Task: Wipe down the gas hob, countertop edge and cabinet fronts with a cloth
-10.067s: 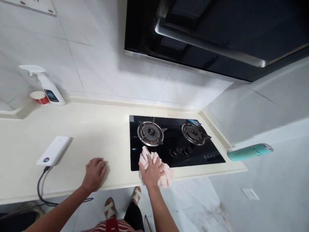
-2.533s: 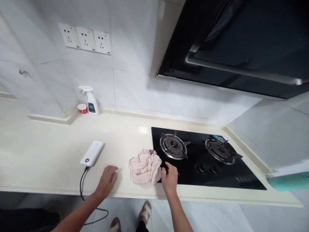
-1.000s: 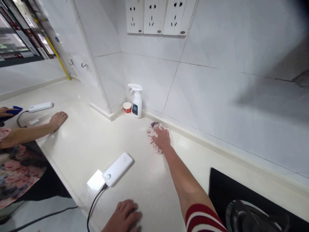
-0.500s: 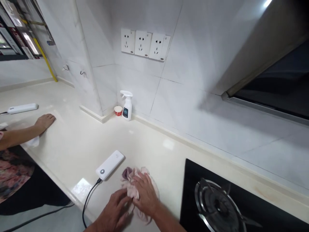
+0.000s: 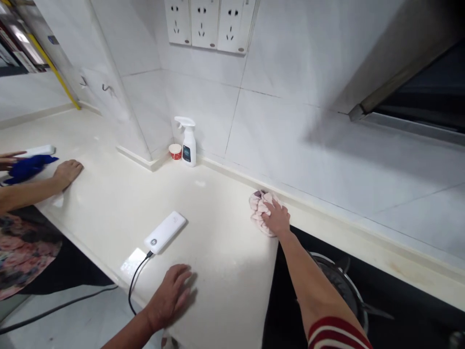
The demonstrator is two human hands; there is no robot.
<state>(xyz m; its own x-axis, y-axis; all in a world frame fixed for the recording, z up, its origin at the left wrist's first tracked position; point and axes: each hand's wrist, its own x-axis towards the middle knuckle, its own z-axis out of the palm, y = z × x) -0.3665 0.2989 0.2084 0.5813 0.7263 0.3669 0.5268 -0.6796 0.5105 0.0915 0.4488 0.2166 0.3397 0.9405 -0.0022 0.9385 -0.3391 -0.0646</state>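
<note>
My right hand (image 5: pixel 278 218) presses a crumpled pale pink cloth (image 5: pixel 258 213) onto the cream countertop (image 5: pixel 218 213), close to the wall and just past the far left corner of the black gas hob (image 5: pixel 276 300). Part of the cloth is hidden under the palm. My left hand (image 5: pixel 170 295) hovers at or rests on the counter near its front edge, holding nothing, fingers loosely curved and apart. Nearest to it lies a white power bank (image 5: pixel 166 231) with a black cable (image 5: pixel 138 276) plugged into its end.
A white spray bottle (image 5: pixel 189 143) and a small red and white tub (image 5: pixel 175 151) stand in the wall corner. At the left, a co-worker's hand (image 5: pixel 68 173) rests on the counter; their other hand holds a blue cloth (image 5: pixel 31 167). Sockets (image 5: pixel 203 24) are on the wall.
My right hand has carried the pink cloth away from me and rightward to the wall. My left hand has come off the cloth. A blue cloth has appeared in the co-worker's hand.
</note>
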